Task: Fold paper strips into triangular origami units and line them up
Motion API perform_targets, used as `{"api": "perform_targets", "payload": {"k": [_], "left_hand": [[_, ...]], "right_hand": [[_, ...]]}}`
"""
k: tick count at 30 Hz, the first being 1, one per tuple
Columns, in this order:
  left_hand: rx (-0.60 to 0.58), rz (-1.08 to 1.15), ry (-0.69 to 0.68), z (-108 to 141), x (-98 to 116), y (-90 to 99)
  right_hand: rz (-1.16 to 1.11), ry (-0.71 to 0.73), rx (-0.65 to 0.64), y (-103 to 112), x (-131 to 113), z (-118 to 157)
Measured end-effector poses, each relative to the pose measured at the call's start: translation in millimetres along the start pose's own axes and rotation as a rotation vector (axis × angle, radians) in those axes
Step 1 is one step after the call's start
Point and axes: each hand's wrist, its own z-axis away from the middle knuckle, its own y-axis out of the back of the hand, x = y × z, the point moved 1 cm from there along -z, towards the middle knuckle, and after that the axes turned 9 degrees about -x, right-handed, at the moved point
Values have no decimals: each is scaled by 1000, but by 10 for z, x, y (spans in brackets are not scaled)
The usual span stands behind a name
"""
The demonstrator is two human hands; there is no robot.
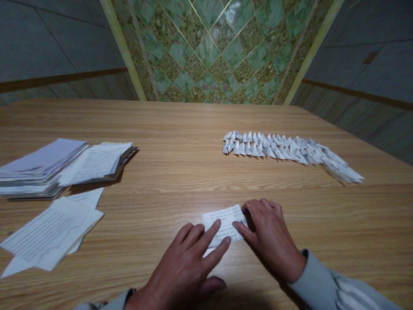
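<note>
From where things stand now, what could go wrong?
The printed paper could skew or crease wrongly if the left hand, its fingertips over the paper, and the right hand, at its right edge, pull unevenly.

The folded paper pieces stand closely packed in rows beyond the right hand; a bump might disturb several at once.

The loose sheets at the left overlap askew, so a brush from the left sleeve could perhaps scatter them.

Beyond the wood-grained table rises a panel of green and brown diamonds (three small reddish squares sit low on it), framed by slanting yellowish strips and flanked by grey walls, each crossed by a brown band, with a brown rectangle on the right-hand one.
</note>
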Motion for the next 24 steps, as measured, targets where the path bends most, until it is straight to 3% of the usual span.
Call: {"api": "perform_targets", "payload": {"k": [3, 7, 15, 24], "left_hand": [[-12, -1, 4, 4, -3, 18], [-27, -5, 19, 10, -5, 21], [-51, -39, 20, 36, -11, 46], [-18, -129, -70, 212, -199, 42]], "right_hand": [[-42, 199, 45, 79, -23, 54], [-38, 484, -54, 115, -87, 144], [63, 433, -120, 201, -62, 168], [59, 367, -193, 299, -2, 162]]}}
